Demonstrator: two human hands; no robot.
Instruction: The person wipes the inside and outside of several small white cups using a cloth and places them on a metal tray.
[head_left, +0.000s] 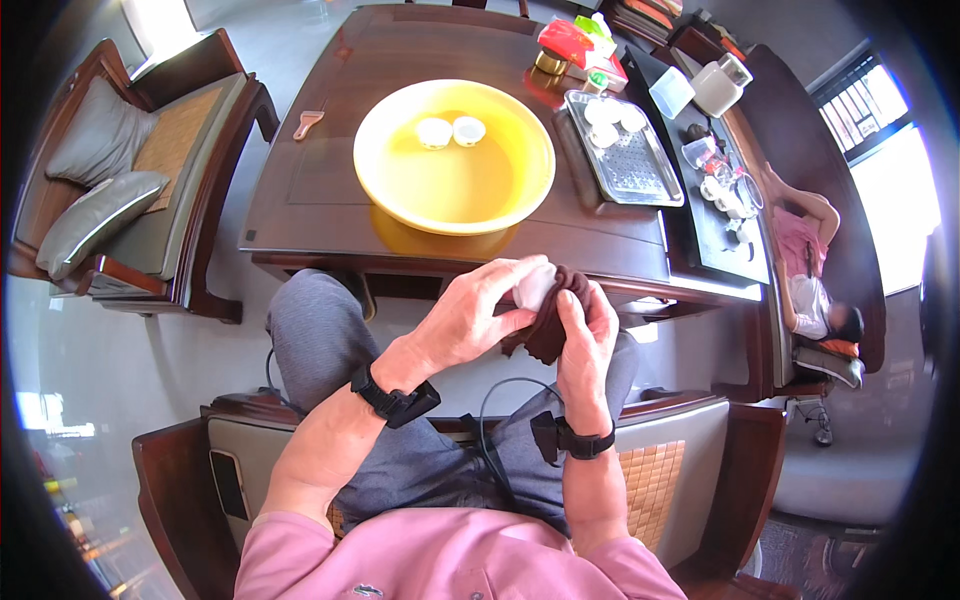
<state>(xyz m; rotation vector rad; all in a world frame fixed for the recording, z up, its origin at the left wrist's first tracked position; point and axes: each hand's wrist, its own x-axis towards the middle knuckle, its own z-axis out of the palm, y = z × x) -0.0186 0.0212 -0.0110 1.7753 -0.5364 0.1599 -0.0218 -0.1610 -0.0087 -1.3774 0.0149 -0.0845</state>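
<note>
My left hand holds a small white cup between thumb and fingers, above my lap. My right hand grips a dark brown cloth pressed against the cup's right side. Beyond them on the wooden table, a large yellow basin holds liquid, with two small white cups near its far side. To the basin's right, a metal tray with a perforated surface bears several white cups.
A pink-handled brush lies left on the table. Red packaging stands at the far right. A black side surface holds glassware and small cups. A person lies on a bench at the right.
</note>
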